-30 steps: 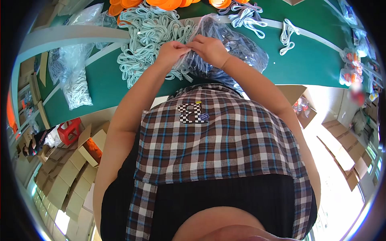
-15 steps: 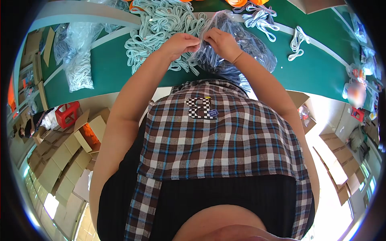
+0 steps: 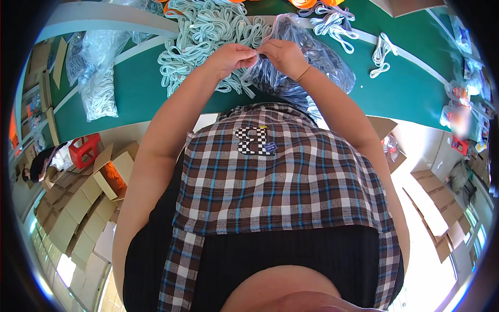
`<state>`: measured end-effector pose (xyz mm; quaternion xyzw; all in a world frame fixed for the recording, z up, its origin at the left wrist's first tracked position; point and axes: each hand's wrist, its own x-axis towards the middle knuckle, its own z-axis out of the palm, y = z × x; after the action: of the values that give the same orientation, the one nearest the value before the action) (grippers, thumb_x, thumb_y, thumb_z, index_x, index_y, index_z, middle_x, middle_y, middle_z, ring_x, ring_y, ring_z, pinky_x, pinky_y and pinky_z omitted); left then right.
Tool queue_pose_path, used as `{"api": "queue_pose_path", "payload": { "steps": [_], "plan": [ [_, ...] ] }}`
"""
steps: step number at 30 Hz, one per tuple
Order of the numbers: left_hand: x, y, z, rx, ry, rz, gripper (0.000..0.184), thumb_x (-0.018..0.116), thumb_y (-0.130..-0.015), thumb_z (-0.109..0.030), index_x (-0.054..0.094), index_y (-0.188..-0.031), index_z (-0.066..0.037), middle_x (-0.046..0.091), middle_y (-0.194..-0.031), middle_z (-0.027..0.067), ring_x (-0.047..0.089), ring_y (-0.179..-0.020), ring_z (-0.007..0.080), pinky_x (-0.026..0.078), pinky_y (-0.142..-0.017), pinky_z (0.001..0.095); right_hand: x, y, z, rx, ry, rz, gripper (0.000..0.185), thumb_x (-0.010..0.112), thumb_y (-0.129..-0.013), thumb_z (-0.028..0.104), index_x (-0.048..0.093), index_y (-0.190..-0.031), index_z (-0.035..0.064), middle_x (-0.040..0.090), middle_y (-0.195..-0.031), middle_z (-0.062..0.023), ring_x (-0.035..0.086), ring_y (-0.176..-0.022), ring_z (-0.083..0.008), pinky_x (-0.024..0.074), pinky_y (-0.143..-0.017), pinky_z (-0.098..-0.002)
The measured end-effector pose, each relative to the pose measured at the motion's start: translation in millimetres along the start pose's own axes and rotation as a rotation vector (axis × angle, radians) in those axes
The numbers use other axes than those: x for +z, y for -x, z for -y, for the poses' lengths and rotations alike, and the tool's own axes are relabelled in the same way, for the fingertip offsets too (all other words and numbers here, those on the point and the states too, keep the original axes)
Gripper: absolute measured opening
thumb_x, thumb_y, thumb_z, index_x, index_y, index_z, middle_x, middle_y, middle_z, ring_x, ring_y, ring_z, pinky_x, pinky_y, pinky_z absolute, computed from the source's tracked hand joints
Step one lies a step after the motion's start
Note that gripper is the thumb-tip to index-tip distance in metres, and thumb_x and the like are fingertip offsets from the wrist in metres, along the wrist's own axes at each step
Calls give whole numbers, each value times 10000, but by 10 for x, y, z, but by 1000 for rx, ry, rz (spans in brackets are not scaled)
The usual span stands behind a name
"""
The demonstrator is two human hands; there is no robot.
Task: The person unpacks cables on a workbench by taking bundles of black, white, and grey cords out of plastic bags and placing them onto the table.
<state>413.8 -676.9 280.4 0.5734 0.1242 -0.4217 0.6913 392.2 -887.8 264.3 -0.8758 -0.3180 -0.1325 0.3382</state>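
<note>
At twelve o'clock, our left hand [image 3: 233,58] and right hand [image 3: 286,57] pinch the clear bag [image 3: 327,62] by its edge; pale cables [image 3: 208,31] lie at eleven.

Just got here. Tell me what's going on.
A person's left grip and right grip meet at the left edge of a clear plastic bag, seemingly pinching it. The bag rests on the green table, filled with what look like dark cables. Pale coiled cables lie heaped to its left; a white cable bundle lies apart on the right.
</note>
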Motion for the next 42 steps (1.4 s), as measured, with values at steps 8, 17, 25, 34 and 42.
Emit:
{"api": "queue_pose_path", "payload": {
  "steps": [8, 17, 25, 34, 42],
  "plan": [
    [179, -4, 17, 125, -699, -305, 194, 642, -889, -145, 664, -930, 43, 683, -847, 133, 630, -717, 201, 522, -679, 291, -145, -4, 47, -3, 3, 48, 169, 639, -804, -8, 656, -947, 81, 666, -1008, 9, 644, -770, -217, 512, -698, -282],
    [120, -238, -99, 397, -1022, -518, 168, 569, -892, -145, 559, -919, 21, 651, -790, 142, 652, -714, 264, 511, -644, 340, -1535, -18, 531, 309, -447, 210, 79, 602, -817, -16, 624, -862, 45, 644, -786, -62, 597, -663, -263, 482, -653, -317],
    [377, -46, -228, 470, -426, -441, 155, 537, -900, -128, 493, -982, -4, 617, -796, 127, 670, -637, 205, 506, -586, 300, -1259, -448, 267, 325, -320, -15, 85, 620, -821, -28, 626, -869, 42, 650, -779, -41, 563, -640, -194, 486, -669, -294],
    [860, 129, 1325, 80, -403, -38, 581, 697, -904, -267, 425, -1304, 55, 605, -1128, 205, 608, -901, 193, 512, -772, 300, -1139, 578, -880, 445, 217, -22, 302, 692, -825, 129, 640, -1123, 125, 603, -1195, -69, 616, -1052, -225, 511, -866, -343],
    [1022, 52, 1421, 63, -355, -174, 712, 728, -873, -318, 378, -1348, 79, 601, -1113, 198, 607, -826, 203, 513, -714, 299, -824, 332, -1927, 20, 625, 261, 490, 649, -836, 307, 533, -1304, 216, 522, -1350, 0, 405, -1328, -231, 279, -1118, -487]
  ]
}}
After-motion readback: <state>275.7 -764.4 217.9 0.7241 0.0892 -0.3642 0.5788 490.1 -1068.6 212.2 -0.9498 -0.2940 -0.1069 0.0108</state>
